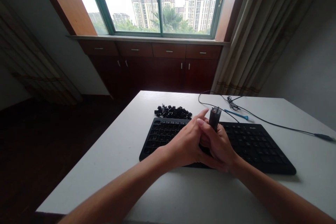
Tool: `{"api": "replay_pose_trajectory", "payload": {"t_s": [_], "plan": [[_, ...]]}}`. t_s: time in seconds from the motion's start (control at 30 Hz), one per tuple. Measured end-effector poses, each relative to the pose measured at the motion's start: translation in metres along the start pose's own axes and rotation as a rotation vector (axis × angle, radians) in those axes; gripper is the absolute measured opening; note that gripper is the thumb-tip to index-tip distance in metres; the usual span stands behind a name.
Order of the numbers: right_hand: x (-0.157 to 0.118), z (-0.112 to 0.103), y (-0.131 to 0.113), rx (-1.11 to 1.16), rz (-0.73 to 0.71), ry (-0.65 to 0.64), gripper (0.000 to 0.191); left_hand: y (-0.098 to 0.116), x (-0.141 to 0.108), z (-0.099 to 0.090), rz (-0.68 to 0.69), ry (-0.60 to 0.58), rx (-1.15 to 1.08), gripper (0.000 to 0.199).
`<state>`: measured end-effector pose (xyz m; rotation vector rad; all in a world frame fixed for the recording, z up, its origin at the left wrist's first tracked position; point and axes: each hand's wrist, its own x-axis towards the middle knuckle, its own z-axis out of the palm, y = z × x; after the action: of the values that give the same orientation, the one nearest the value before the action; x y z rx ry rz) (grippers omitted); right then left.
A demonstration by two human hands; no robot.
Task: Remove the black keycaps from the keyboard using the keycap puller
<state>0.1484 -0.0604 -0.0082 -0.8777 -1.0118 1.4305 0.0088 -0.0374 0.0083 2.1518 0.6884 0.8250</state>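
Observation:
A black two-pronged tool [215,118] stands upright in my right hand [222,147], its prongs pointing up. The right fingers wrap round it, and the thumb lies across toward the left. My left hand [187,141] is pressed against the right one, its fingers closing in from the side and its thumb beneath. Its index finger stretches toward the tool; what it grips between the palms is hidden. Both hands are over the middle of a black keyboard [262,147]. On its left side many key places look bare, without caps. Behind it lies a heap of loose black keycaps [174,112].
A blue slim tool [236,114] lies behind the keyboard, beside a coiled black cable [232,104] that runs right to a plug [322,136]. The white table [105,168] has its left edge near my left arm. Dark cabinets [162,73] stand beyond, under the window.

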Motion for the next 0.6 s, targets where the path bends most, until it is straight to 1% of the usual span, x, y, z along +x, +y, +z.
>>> {"api": "replay_pose_trajectory", "payload": {"t_s": [0.13, 0.2, 0.27, 0.33, 0.4, 0.53, 0.6], "plan": [[-0.001, -0.001, 0.002, 0.024, -0.027, 0.074, 0.049, 0.0, -0.004, 0.023, -0.083, 0.082, -0.156, 0.135], [0.0, -0.001, 0.002, 0.006, -0.08, 0.111, 0.051, 0.0, -0.007, 0.033, -0.11, 0.118, -0.171, 0.132], [0.0, -0.001, 0.001, -0.025, -0.148, 0.133, 0.052, 0.001, -0.009, 0.04, -0.116, 0.146, -0.162, 0.123], [-0.002, -0.001, 0.001, -0.06, -0.198, 0.143, 0.053, 0.002, -0.01, 0.043, -0.118, 0.154, -0.153, 0.113], [-0.003, -0.001, 0.0, -0.103, -0.23, 0.148, 0.052, 0.002, -0.01, 0.044, -0.103, 0.137, -0.131, 0.106], [-0.005, -0.002, -0.001, -0.154, -0.272, 0.179, 0.052, 0.001, -0.011, 0.045, -0.04, 0.108, -0.05, 0.105], [-0.005, -0.002, -0.001, -0.153, -0.274, 0.199, 0.052, -0.001, -0.012, 0.046, -0.032, 0.095, -0.022, 0.105]]}}
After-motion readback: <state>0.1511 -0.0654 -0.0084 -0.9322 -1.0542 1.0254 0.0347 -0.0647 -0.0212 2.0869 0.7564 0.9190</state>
